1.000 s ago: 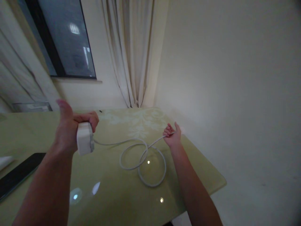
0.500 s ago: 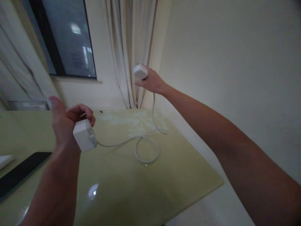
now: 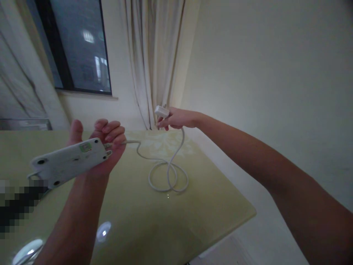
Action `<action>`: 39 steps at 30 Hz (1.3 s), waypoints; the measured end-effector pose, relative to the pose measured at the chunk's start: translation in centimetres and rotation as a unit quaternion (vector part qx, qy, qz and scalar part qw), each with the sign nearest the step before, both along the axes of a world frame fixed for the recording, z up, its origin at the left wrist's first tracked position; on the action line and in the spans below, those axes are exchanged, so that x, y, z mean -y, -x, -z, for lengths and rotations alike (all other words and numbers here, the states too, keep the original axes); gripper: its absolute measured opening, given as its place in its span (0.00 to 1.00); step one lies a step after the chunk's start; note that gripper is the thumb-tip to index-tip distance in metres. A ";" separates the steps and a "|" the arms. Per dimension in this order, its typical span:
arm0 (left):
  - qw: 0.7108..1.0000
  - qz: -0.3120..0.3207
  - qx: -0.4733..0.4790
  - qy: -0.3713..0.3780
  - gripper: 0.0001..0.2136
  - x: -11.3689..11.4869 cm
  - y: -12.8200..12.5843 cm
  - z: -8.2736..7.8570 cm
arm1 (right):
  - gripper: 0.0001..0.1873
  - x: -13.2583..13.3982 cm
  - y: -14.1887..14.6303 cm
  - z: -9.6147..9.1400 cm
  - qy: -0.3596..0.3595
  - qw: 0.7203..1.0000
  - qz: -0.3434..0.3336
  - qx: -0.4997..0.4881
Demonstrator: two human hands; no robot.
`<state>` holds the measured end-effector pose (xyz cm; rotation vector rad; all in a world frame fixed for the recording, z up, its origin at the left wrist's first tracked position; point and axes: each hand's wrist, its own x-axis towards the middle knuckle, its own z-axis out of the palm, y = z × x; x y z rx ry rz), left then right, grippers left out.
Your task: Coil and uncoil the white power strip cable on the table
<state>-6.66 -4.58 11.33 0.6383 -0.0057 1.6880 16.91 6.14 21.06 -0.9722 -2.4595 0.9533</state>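
Observation:
My left hand (image 3: 110,145), palm up with curled fingers, supports a white power strip (image 3: 70,159). The strip is tilted across the palm and wrist, its underside with dark round feet and a green-edged label facing me. From its right end a white cord (image 3: 168,165) passes by the fingers and lies in loops on the table. Farther off, my right hand (image 3: 176,118) is closed on the white plug (image 3: 162,111) at the cord's other end, just above the table's far edge. Some of the right fingers are hidden behind the plug.
The glossy yellow-green table (image 3: 138,221) has a rounded corner at right, beside the wall (image 3: 261,73). A pixelated dark object (image 3: 22,206) lies at left. Near the bottom left is a shiny round white thing (image 3: 29,252). Curtains (image 3: 149,55) and a window (image 3: 79,44) stand behind.
The power strip has swung from end-on to lengthwise, its underside now showing. My right hand has come down with the plug. More cord lies looped on the table.

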 end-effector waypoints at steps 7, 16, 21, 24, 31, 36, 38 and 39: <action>0.994 -0.105 0.008 -0.009 0.18 0.2 -1.0 0.8 | 0.16 4.0 4.7 4.8 0.010 0.984 -0.164 -0.073; 0.922 -0.126 -0.325 0.170 0.13 -6.1 -2.8 6.4 | 0.19 0.7 7.2 4.2 0.008 0.970 0.048 -0.239; 0.865 -0.066 -0.492 0.066 0.25 -5.4 -9.4 10.2 | 0.21 -0.1 6.8 2.8 0.060 0.917 0.210 -0.333; 0.792 -0.188 -0.580 0.008 0.30 -5.4 -11.2 12.1 | 0.22 0.4 6.2 1.9 0.102 0.898 0.235 -0.357; 0.787 -0.189 -0.586 -0.053 0.41 -6.2 -10.0 12.8 | 0.20 5.0 4.6 -2.0 0.148 0.883 0.189 -0.403; 0.799 -0.109 -0.565 -0.174 0.33 -3.7 -11.0 10.4 | 0.22 8.5 5.2 -4.4 0.128 0.878 0.135 -0.441; 0.800 -0.174 -0.555 -0.147 0.36 -3.1 -11.3 10.0 | 0.21 9.3 5.6 -4.9 0.117 0.870 0.144 -0.456; 0.801 -0.199 -0.550 -0.131 0.36 -3.0 -11.3 9.8 | 0.21 9.5 5.8 -5.0 0.112 0.866 0.151 -0.464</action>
